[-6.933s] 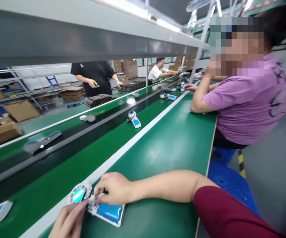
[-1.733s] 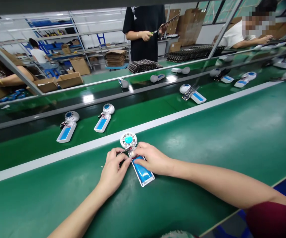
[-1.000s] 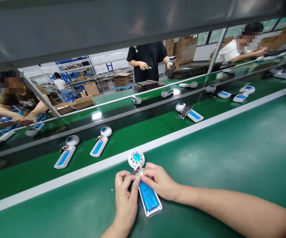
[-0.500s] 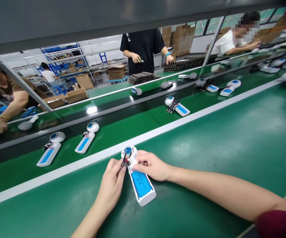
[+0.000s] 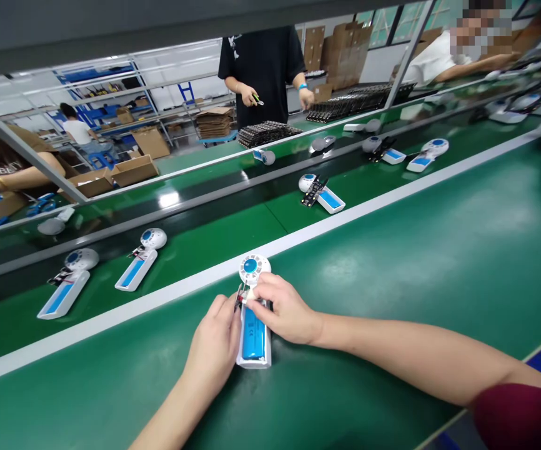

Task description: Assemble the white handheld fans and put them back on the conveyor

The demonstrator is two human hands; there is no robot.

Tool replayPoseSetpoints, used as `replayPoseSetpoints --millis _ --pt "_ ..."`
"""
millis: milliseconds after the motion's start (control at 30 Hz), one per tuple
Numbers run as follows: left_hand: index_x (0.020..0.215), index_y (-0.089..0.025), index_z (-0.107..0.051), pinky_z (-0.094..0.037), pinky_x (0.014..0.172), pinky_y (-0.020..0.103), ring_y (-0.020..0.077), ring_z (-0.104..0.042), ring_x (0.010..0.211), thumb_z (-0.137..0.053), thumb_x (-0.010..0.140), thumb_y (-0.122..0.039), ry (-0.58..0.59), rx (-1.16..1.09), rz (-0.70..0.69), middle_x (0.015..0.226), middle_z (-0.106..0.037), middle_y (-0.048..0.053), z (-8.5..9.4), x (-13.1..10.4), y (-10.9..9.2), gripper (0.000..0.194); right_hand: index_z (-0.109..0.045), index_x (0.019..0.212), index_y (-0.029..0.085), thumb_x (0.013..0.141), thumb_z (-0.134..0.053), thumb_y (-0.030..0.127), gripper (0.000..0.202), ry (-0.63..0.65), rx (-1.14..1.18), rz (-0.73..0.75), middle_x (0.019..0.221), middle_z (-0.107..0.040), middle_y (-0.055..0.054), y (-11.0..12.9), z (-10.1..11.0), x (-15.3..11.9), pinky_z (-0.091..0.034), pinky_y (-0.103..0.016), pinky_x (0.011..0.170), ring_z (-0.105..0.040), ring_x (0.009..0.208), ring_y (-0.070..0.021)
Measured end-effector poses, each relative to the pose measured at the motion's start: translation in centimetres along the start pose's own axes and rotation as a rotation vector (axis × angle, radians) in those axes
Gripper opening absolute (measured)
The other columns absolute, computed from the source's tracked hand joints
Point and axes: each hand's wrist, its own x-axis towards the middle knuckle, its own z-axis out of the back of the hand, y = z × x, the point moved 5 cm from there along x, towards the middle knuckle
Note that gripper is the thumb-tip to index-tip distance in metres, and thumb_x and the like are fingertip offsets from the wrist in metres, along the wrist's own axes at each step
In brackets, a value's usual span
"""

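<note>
A white device with a round head and a blue battery in its handle (image 5: pixel 253 337) lies on the green worktop in front of me. My left hand (image 5: pixel 217 331) is closed on a small dark circuit board (image 5: pixel 238 299) at the device's left side, near its neck. At the neck, the thumb and fingers of my right hand (image 5: pixel 285 307) are pinched on a small white part (image 5: pixel 250 294), partly hidden by the fingertips. Thin red and dark wires show between the two hands.
Similar devices lie on the green conveyor (image 5: pixel 233 234) beyond the white edge strip (image 5: pixel 181 286). Across the line, a person in black (image 5: pixel 263 75) stands by stacked boards (image 5: pixel 268 133). A metal post (image 5: pixel 34 156) slants at left.
The device has turned more upright in view, its lower end swinging left. My right hand has shifted slightly at the neck. The devices on the conveyor have shifted left in view.
</note>
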Motion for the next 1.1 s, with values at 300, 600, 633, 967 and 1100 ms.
replayPoseSetpoints --millis 300,600,633,967,1100 --pt "0.107 -0.012 -0.051 -0.047 0.054 0.024 0.0137 -0.057 0.062 -0.031 0.084 -0.017 -0.046 0.394 -0.088 0.082 -0.056 0.006 -0.6 -0.4 -0.8 0.031 -0.046 0.059 0.015 0.075 -0.049 0.012 0.016 0.071 -0.059 -0.040 0.066 -0.042 0.001 0.0 -0.2 -0.3 -0.031 -0.024 0.059 -0.039 0.061 -0.0101" --pt "0.100 -0.014 -0.053 -0.048 0.055 0.021 0.0107 -0.056 0.060 -0.030 0.086 -0.022 -0.010 0.165 -0.119 0.076 -0.053 0.003 0.0 0.0 -1.3 0.028 -0.043 0.057 0.015 0.075 -0.048 0.012 0.019 0.071 0.082 -0.097 0.067 -0.041 0.001 -0.7 0.0 -0.4 -0.034 -0.022 0.058 -0.040 0.061 -0.0097" --pt "0.101 -0.014 -0.053 -0.048 0.054 0.021 0.0107 -0.056 0.059 -0.030 0.086 -0.021 -0.019 0.184 -0.124 0.076 -0.053 0.003 -0.1 -0.1 -1.2 0.028 -0.044 0.057 0.015 0.075 -0.048 0.011 0.018 0.078 0.064 -0.101 0.067 -0.041 0.001 -0.6 -0.1 -0.5 -0.034 -0.022 0.057 -0.039 0.061 -0.0096" --pt "0.109 -0.012 -0.049 -0.044 0.047 0.020 0.0095 -0.053 0.052 -0.031 0.086 -0.018 -0.027 0.392 -0.123 0.075 -0.052 0.003 -0.7 -1.1 -1.4 0.031 -0.044 0.057 0.014 0.077 -0.045 0.013 0.020 0.086 -0.081 -0.046 0.065 -0.041 0.000 0.1 -0.5 -0.6 -0.031 -0.024 0.057 -0.038 0.060 -0.0102" --pt "0.113 -0.009 -0.047 -0.046 0.048 0.022 0.0117 -0.054 0.052 -0.029 0.085 -0.017 -0.107 0.477 -0.220 0.072 -0.054 0.004 -1.1 -1.4 -1.7 0.034 -0.044 0.059 0.014 0.079 -0.043 0.014 0.020 0.101 -0.059 -0.050 0.068 -0.044 -0.002 -0.1 -0.4 -0.9 -0.034 -0.024 0.059 -0.041 0.063 -0.0113"
